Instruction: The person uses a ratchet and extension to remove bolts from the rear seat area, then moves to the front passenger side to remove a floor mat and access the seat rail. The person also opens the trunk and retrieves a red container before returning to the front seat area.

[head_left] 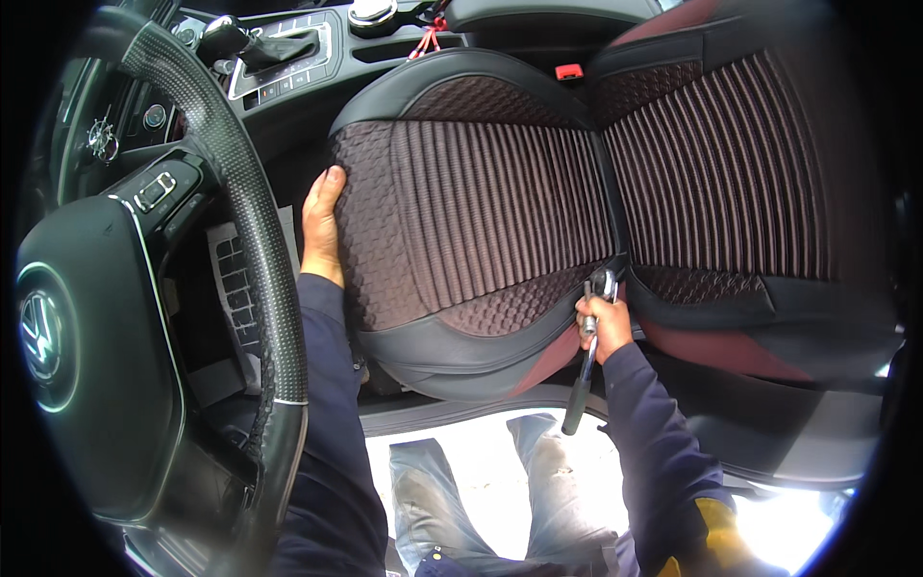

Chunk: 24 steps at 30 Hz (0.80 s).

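A car seat cushion (481, 207) with dark ribbed and quilted fabric fills the middle. At its front edge is my left hand (322, 223), closed against the edge with the fingertips pointing away from me. My right hand (606, 325) is wrapped round a ratchet wrench (579, 402) by the near rear corner of the cushion. The wrench's black grip hangs toward me, and its metal head (602, 280) lies by the gap between cushion and backrest (721, 173). A short metal piece (589, 322), perhaps a socket or extension, shows beside my right fingers.
The steering wheel (274, 288) stands close to my left forearm. Beyond the seat are the gear lever (226, 37), a red buckle (569, 72) and red-handled items (426, 40) in the console. A door sill (461, 412) runs along the near side, and a pedal (238, 288) lies under the wheel.
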Each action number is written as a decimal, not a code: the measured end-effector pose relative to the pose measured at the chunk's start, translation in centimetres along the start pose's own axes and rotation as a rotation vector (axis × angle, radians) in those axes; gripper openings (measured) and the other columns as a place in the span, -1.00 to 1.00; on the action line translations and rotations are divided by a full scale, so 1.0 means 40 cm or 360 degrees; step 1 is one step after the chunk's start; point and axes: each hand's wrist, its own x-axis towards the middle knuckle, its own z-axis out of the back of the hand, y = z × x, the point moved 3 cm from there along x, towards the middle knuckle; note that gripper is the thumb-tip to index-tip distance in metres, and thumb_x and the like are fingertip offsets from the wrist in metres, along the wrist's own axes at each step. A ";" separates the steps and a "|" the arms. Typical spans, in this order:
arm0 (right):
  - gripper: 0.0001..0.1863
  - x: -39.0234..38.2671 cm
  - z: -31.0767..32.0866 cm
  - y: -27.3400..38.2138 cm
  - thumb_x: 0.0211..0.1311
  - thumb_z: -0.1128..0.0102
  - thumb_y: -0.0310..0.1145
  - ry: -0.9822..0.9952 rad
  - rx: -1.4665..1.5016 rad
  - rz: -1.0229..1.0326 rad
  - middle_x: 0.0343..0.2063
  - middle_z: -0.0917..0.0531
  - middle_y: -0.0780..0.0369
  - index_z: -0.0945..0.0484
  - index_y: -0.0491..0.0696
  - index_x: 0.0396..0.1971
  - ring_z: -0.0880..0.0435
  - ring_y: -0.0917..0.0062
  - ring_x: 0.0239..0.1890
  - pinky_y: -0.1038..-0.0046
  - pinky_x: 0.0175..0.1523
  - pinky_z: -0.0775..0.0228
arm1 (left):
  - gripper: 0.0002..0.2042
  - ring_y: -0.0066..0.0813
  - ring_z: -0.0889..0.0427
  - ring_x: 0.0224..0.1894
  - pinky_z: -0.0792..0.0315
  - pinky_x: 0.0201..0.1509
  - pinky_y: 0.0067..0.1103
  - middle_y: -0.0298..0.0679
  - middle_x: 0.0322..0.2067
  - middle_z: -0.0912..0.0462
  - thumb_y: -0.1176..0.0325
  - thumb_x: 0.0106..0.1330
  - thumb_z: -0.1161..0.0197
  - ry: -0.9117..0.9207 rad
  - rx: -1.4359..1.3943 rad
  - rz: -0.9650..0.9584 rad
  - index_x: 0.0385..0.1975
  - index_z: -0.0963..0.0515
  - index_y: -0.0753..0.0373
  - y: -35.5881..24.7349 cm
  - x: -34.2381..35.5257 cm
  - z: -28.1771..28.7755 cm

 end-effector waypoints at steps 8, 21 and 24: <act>-0.85 -0.038 -0.011 0.001 0.32 -0.27 -0.38 -0.0432 -0.0101 0.0129 -0.71 -0.50 0.31 -0.57 -0.08 -0.44 -0.41 0.58 -0.80 0.42 -0.72 -0.22 | 0.03 -0.08 -0.37 0.52 -0.15 0.64 -0.34 0.19 0.51 -0.35 -0.33 0.41 -0.36 -0.0149 0.0397 -0.0311 0.55 -0.26 0.51 -0.082 -0.125 -0.027; -0.90 -0.482 -0.289 0.201 0.32 -0.31 -0.42 -0.0096 -0.0687 0.0856 -0.63 -0.53 0.34 -0.58 -0.07 -0.36 -0.43 0.67 -0.74 0.58 -0.64 -0.29 | 0.04 0.30 -0.53 0.38 -0.43 0.45 -0.10 0.32 0.40 -0.42 -0.21 0.37 -0.40 -0.0137 0.1200 -0.0475 0.56 -0.13 0.51 -0.167 -0.550 -0.226; -0.89 -0.560 -0.341 0.235 0.31 -0.34 -0.43 -0.0002 -0.0773 0.0879 -0.58 -0.59 0.31 -0.59 -0.11 -0.34 -0.45 0.68 -0.73 0.59 -0.62 -0.28 | -0.04 0.28 -0.50 0.41 -0.42 0.47 -0.15 0.28 0.42 -0.39 -0.05 0.37 -0.46 -0.0002 0.1181 -0.0567 0.56 -0.15 0.49 -0.181 -0.595 -0.307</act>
